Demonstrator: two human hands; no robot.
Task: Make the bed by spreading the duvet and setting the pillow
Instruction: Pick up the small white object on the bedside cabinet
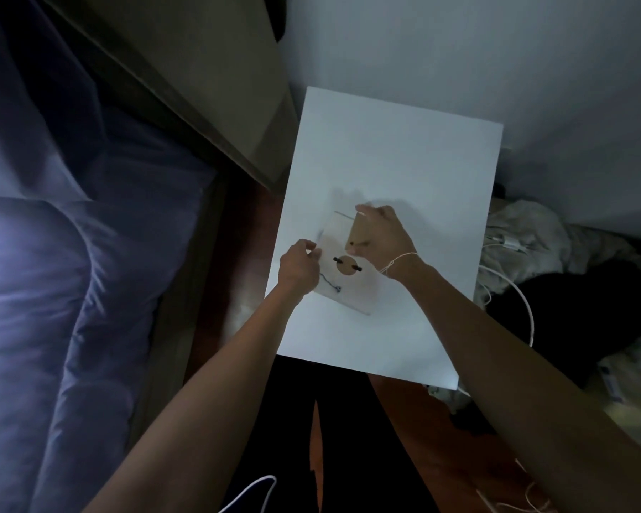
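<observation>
Meanwhile, the bed waits

Dimly lit, a person stands beside the bed with both hands busy at a white desk [396, 149] set against the wall. The left hand [298, 266] pinches the near-left edge of a pale square board [352, 290] that lies flat on the desk, its fingers curled at the rim. The right hand [383, 235] grips a small tan card [358, 235] held just above the board, thumb and fingers closed round it. A wooden disc with two dark pegs [346, 265] sits on the board between the two hands, and a thin blue wire [330, 285] trails from it.

Off to the left lies the purple-blue duvet [71, 290], rumpled in long soft folds across the mattress and touched by neither hand. No pillow can be made out in the gloom. By the look of it the duvet is thick, limp and light for its bulk, so it should drape rather than hold a shape; the sensible hold would be two corners or a long edge, gathered in both fists, then lifted and shaken flat. White cables [522, 301] and heaped clothes [526, 231] crowd the floor to the right.
</observation>
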